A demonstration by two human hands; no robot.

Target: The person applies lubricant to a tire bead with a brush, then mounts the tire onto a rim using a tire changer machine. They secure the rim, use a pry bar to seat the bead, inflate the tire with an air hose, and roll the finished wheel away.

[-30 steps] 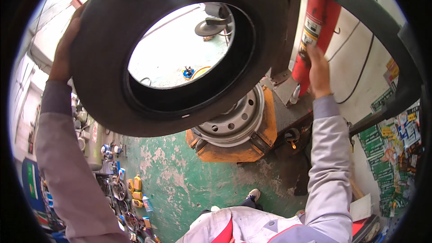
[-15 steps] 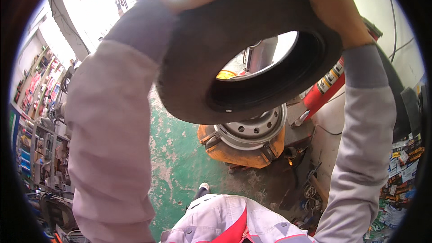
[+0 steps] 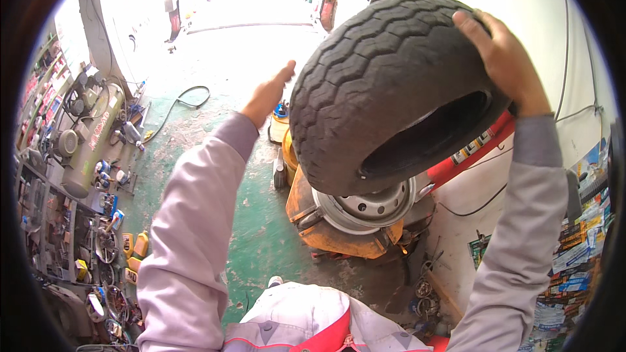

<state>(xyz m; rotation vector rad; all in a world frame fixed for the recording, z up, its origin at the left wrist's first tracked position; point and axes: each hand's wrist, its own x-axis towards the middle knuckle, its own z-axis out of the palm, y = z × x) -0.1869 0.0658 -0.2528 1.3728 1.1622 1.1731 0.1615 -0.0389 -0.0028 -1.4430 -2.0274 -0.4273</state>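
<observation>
Green workshop floor (image 3: pixel 261 234) below, right hand (image 3: pixel 505 65) gripping raised tyre (image 3: pixel 385 85), left hand (image 3: pixel 268 94) open beside it.

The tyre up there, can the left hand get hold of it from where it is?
Probably yes. The left hand is open in the air just beside the tyre, apart from the tread, with nothing between them. The right hand already grips the tyre's upper edge.

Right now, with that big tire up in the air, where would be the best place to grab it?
Probably at the rim of its centre opening, on opposite sides. The tire is tilted, tread facing up, too broad to clasp around. The right hand grips over its far upper edge; the left hand is open, apart from it. Coming in from the left would balance that hold.
</observation>
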